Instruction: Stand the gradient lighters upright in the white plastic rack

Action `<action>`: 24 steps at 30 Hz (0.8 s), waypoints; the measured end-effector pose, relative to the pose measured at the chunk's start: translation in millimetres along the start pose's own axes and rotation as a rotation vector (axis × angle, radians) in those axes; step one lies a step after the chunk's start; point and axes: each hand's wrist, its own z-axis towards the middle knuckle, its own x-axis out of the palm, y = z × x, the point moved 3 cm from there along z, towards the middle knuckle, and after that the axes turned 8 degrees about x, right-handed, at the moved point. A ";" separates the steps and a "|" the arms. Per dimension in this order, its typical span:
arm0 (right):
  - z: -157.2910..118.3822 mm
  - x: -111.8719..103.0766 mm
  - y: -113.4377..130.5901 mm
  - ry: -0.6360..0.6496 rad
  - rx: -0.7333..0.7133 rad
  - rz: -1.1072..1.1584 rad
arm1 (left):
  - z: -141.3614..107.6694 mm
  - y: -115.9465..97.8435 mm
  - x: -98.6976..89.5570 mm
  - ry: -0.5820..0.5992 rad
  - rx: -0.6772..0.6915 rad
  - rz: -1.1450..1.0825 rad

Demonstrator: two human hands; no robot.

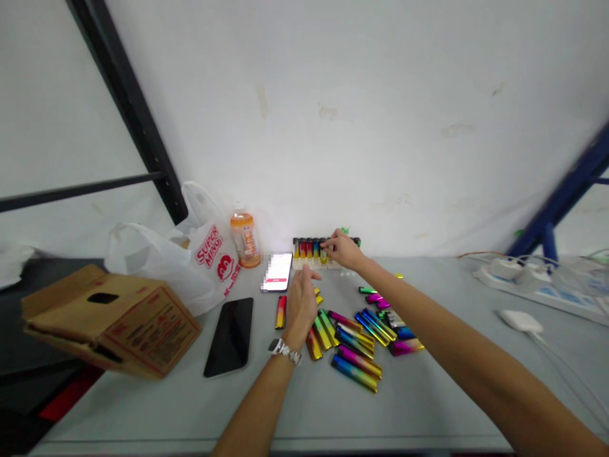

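Observation:
A row of shiny lighters (pixel 302 247) with black tops stands upright in a pale tray (pixel 297 263) by the wall. My right hand (pixel 346 250) reaches in front of the row, its fingertips pinched on a lighter (pixel 323 259) with a gold lower end. Nearer to me, my left hand (pixel 303 297) is held just before the tray with its fingers stretched out, holding nothing. Loose metallic lighters (pixel 354 371) in rainbow colours lie scattered beside and below it. One red-and-gold lighter (pixel 280 312) lies apart, left of that hand. My right forearm hides part of the pile.
A lit phone (pixel 277 273) and a dark phone (pixel 229 336) lie on the grey table (pixel 304 412). At left are an orange-capped bottle (pixel 245 241), a white plastic bag (pixel 166 263) and a cardboard box (pixel 143 324). On the right sit a power strip (pixel 547 295) and a white charger (pixel 521 320).

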 end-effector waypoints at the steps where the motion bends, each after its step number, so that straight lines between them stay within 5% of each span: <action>1: -4.4 1.1 0.5 -0.006 0.011 -0.048 | -0.3 -0.5 -0.4 -0.006 0.000 0.003; 8: -45.3 1.6 5.5 0.083 0.067 -0.191 | -3.2 -8.9 0.2 0.052 0.052 0.039; 12: -72.8 -19.3 -3.2 0.080 0.086 -0.151 | -5.2 -12.3 5.2 0.103 0.068 0.076; 18: -114.2 -47.2 -28.8 0.251 0.194 -0.304 | -13.2 -17.5 23.4 0.247 0.202 0.125; 24: -118.2 -41.8 -30.5 0.308 0.197 -0.349 | -17.0 -21.3 32.4 0.309 0.253 0.166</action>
